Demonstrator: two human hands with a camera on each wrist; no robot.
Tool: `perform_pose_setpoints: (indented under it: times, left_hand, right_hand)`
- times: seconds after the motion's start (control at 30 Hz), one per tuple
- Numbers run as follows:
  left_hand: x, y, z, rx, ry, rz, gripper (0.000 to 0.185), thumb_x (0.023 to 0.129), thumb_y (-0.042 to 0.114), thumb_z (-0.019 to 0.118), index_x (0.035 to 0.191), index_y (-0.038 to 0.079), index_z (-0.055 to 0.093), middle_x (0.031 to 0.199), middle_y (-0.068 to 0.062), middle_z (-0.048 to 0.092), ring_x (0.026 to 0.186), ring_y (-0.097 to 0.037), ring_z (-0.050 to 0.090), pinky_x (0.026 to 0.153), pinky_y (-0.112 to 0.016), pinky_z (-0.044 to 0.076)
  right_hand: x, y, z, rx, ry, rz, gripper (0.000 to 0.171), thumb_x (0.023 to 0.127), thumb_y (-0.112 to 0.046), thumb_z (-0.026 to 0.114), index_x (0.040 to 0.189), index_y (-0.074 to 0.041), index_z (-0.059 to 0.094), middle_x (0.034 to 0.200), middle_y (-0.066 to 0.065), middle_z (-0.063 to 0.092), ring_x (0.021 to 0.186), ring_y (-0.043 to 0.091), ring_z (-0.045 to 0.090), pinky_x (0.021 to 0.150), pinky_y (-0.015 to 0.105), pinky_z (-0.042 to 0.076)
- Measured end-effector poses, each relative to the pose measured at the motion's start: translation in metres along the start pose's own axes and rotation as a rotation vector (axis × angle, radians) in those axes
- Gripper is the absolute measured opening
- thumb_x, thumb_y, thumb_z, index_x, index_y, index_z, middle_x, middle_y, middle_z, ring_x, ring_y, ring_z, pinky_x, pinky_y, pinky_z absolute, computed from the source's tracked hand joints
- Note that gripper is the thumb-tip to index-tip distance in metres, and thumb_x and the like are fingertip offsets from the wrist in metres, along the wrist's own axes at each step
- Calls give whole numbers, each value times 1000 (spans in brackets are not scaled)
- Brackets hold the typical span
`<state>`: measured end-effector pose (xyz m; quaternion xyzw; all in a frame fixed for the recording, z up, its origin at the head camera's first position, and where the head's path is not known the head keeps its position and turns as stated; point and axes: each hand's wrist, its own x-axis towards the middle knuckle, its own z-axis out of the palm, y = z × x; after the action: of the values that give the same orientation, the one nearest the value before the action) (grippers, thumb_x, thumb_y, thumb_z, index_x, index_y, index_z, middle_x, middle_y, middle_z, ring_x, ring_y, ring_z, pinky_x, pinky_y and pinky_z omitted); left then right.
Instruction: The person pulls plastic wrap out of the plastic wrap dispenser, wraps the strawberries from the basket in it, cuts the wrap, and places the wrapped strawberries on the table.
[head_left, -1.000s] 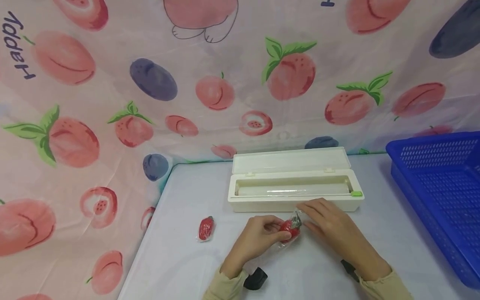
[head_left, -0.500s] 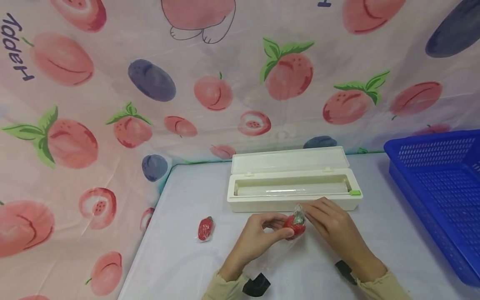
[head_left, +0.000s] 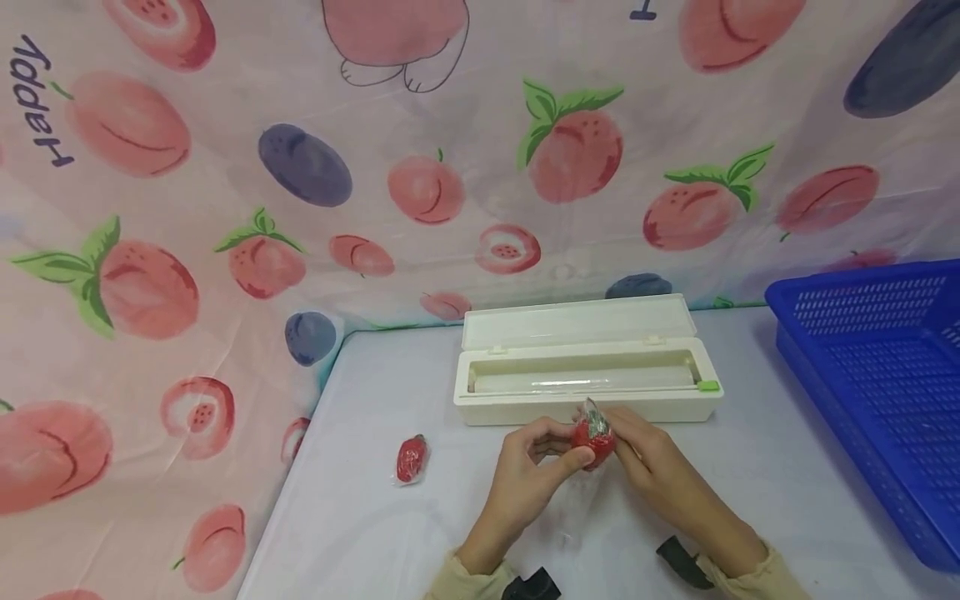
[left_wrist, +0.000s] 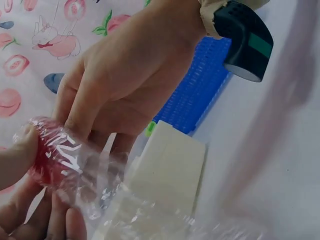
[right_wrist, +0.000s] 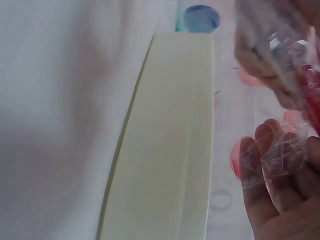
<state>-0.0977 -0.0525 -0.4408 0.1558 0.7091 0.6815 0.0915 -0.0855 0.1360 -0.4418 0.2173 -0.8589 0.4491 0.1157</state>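
Observation:
My left hand (head_left: 517, 479) pinches a red strawberry (head_left: 592, 444) with a green leafy top between thumb and fingers. Clear plastic wrap (left_wrist: 145, 220) covers the fruit, and a loose length of it trails below. My right hand (head_left: 660, 458) meets the strawberry from the right; in the right wrist view, its curled fingers (right_wrist: 280, 165) hold a crumpled part of the wrap. Behind the strawberry, some right fingertips are hidden in the head view. Just beyond both hands stands a white wrap dispenser (head_left: 585, 410), lid raised, with a roll of film inside.
A second strawberry (head_left: 410, 458), wrapped in film, lies on the white table to the left. At the right stands a blue plastic basket (head_left: 840, 408). A fruit-print cloth (head_left: 465, 108) hangs behind the table. A green slider (head_left: 708, 386) sits at the dispenser's right end.
The strawberry has shifted slightly right and up and stands more upright. My right fingers have moved from its top down to its right side and behind it.

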Motion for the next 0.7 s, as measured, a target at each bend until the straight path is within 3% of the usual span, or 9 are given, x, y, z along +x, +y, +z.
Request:
perform_pose_setpoints:
  times: [0.2,0.33,0.57,0.7]
  left_hand:
    - [1,1,4,-15,114,20,24,89,16,75,105,-1,68,103,-14,70,87,-11,67,85,-28,56]
    - [1,0,7,-33,175,26,27,91,17,74,107,-3,65,105,-14,69,88,-10,67,80,-24,56]
    - [1,1,9,-42,193,34,27,91,18,73,110,0,63,107,-11,68,89,-12,66,79,-24,56]
    - [0,1,9,-36,191,21,31,91,18,73,115,2,61,107,-9,67,90,-13,65,83,-25,55]
  right_hand:
    - [0,-4,-2,90,-41,73,33,103,-6,51,135,-3,60,134,8,63,125,25,58,100,15,45]
    - [0,-6,-1,79,-32,94,31,100,-6,57,130,-3,64,131,7,65,123,24,59,99,19,47]
    - [0,-10,1,162,-51,140,32,102,-11,55,131,1,61,128,11,66,113,9,63,90,35,57]
    - [-1,-16,2,267,-96,214,43,105,-16,50,140,8,48,136,21,59,118,22,62,93,40,55]
